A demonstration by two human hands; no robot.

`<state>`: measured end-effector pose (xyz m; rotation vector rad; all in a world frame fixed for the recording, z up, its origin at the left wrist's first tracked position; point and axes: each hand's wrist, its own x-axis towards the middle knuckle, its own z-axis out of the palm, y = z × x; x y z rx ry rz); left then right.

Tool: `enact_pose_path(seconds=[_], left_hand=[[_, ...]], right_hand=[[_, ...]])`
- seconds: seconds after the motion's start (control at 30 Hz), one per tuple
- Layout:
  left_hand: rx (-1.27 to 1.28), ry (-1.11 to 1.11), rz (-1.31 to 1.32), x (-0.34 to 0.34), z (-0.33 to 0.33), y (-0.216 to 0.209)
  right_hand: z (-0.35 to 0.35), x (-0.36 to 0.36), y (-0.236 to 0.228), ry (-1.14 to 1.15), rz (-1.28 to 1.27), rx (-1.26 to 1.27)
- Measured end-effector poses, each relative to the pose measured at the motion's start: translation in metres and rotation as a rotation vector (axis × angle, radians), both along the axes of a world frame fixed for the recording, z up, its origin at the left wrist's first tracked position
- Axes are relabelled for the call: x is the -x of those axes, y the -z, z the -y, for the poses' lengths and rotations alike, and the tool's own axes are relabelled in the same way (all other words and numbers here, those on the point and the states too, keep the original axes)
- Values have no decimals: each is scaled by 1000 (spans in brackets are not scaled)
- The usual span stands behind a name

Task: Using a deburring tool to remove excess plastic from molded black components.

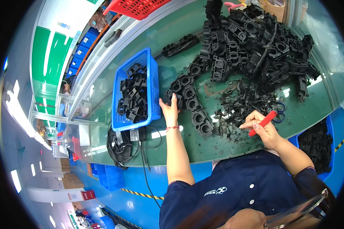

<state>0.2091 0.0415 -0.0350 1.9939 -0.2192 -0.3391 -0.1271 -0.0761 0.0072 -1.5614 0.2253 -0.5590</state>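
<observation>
My left hand (170, 110) reaches to the right side of a blue basket (156, 87), its fingers closed around a small black plastic part (175, 100) on the table. The basket holds many similar parts (133, 95). My right hand (264, 130) grips a red pen-shaped tool (263, 123); its tip is too small to make out. Beneath and beyond that hand lies a heap of black plastic scraps (242, 103). A line of black molded parts with round openings (191, 101) runs between my hands.
A large pile of black molded pieces (248, 42) fills the back right. Blue-handled scissors (280, 111) lie by the scraps. Black cables and a power adapter (138, 133) sit left, near the table edge. A blue bin of black parts (315, 149) stands below the table, right.
</observation>
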Motion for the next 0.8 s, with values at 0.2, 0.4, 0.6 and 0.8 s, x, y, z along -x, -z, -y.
enact_pose_path(seconds=[0.2, 0.4, 0.6, 0.8], left_hand=[[579, 9, 78, -6, -2, -1], [851, 170, -10, 49, -30, -35], [784, 199, 36, 61, -33, -37], [343, 703, 847, 115, -11, -45]], right_hand=[[-2, -4, 4, -118, -79, -391], [-8, -21, 6, -75, -10, -209], [-6, -31, 7, -14, -46, -39], [4, -59, -7, -230, -182, -745]])
